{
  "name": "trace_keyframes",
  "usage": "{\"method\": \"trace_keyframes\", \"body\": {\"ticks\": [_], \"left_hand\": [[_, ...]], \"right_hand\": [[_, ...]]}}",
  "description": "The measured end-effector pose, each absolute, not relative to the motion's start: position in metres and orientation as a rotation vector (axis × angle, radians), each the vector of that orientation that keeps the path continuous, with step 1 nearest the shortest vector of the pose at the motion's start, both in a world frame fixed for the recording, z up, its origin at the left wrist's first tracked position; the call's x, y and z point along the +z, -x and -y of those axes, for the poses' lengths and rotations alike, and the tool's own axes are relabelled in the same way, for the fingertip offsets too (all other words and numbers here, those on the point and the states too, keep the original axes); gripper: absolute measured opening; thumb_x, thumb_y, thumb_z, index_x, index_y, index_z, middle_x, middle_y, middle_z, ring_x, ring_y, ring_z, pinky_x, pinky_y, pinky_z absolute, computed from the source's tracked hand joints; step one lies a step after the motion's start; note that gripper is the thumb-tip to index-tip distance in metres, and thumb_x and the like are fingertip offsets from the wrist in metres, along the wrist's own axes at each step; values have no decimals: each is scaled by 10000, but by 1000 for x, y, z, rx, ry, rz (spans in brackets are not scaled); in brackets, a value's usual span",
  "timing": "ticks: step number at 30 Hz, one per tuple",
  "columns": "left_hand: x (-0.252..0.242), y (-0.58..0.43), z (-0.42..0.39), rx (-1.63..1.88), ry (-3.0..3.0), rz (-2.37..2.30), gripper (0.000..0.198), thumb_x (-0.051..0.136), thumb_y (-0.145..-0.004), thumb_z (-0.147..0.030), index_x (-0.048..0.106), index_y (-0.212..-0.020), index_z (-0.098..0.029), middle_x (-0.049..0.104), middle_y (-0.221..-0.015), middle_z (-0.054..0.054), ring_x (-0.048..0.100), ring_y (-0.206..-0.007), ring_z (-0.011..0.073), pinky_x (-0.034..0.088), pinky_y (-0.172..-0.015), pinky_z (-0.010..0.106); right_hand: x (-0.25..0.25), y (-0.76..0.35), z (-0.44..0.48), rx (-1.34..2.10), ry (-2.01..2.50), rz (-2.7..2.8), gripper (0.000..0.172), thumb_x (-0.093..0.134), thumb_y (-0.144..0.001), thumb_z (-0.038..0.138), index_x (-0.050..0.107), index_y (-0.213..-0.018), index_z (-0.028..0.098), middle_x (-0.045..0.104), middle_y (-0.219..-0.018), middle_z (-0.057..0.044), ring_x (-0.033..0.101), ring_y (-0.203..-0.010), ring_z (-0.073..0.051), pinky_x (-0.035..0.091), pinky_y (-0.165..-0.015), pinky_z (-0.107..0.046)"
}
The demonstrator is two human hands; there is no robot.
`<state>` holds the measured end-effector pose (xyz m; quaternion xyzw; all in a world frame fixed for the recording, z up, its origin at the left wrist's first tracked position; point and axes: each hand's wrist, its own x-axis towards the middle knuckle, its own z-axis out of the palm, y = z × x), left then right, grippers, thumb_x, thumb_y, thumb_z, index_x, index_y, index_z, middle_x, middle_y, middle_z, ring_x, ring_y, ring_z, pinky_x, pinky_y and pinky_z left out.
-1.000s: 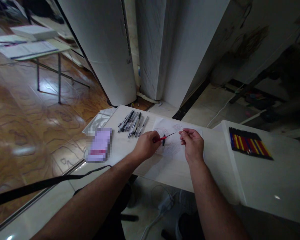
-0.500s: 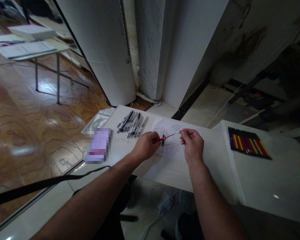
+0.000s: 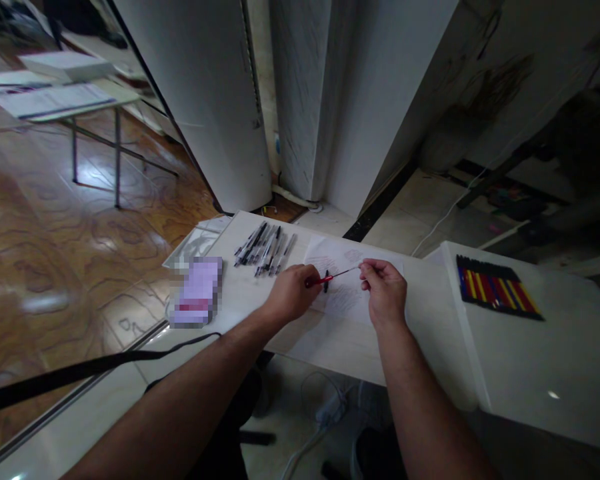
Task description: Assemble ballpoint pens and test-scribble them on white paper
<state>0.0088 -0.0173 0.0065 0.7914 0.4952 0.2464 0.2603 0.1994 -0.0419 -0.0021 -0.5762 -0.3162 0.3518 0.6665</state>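
My left hand [image 3: 296, 291] is closed around a red pen [image 3: 323, 281], and a thin dark refill-like rod [image 3: 347, 271] sticks out of its right end. The rod reaches the fingertips of my right hand [image 3: 384, 283], which are pinched together where it ends; anything small between them is too fine to make out. Just under the pen lies a short black piece [image 3: 326, 283], perhaps a cap, on a white sheet of paper [image 3: 353, 313] with reddish scribbles.
Several clear pens with black parts [image 3: 265, 248] lie at the table's back left, near a blurred purple-white box-like item [image 3: 200, 287]. A pack of coloured pens [image 3: 497, 287] rests on the raised white surface at right. A black strap [image 3: 105, 362] crosses at lower left.
The rod's tip and my right fingertips, slightly apart before with a small pale bit showing at the fingers, now meet. My left hand is nearly still.
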Motion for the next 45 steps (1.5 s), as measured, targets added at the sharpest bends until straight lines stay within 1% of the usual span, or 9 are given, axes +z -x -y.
{"method": "trace_keyframes", "body": {"ticks": [7, 22, 31, 37, 45], "left_hand": [[7, -9, 17, 673, -2143, -1346, 43, 646, -750, -192, 657, -791, -188, 636, -762, 24, 555, -704, 149, 398, -631, 249], [8, -9, 18, 672, -2143, -1348, 38, 650, -749, -189, 652, -786, -183, 636, -763, 25, 552, -704, 149, 394, -633, 252], [7, -10, 18, 691, -2155, -1336, 24, 649, -752, -181, 649, -776, -182, 635, -750, 18, 550, -693, 147, 386, -623, 257], [9, -10, 19, 706, -2150, -1347, 57, 671, -723, -160, 634, -761, -180, 633, -751, 18, 546, -689, 147, 385, -618, 254], [10, -10, 19, 728, -2168, -1343, 77, 683, -717, -160, 622, -760, -177, 625, -756, 15, 532, -680, 141, 372, -605, 248]], "right_hand": [[-3, -200, 42, 783, 1325, 721, 255, 753, -670, 330, 686, -843, 154, 597, -604, 26, 502, -497, -84, 391, -429, -210], [0, -195, 43, 797, 1343, 760, 214, 745, -674, 285, 693, -833, 152, 601, -597, 24, 511, -515, -89, 401, -434, -207], [-2, -192, 44, 847, 1337, 795, 270, 759, -666, 311, 681, -875, 159, 641, -673, 7, 545, -559, -101, 401, -439, -208], [-2, -191, 44, 901, 1339, 810, 289, 750, -649, 267, 674, -909, 168, 707, -797, -37, 578, -593, -113, 407, -447, -211], [-1, -190, 45, 917, 1343, 826, 282, 725, -660, 242, 671, -926, 163, 719, -823, -49, 583, -597, -114, 408, -451, -209]]}}
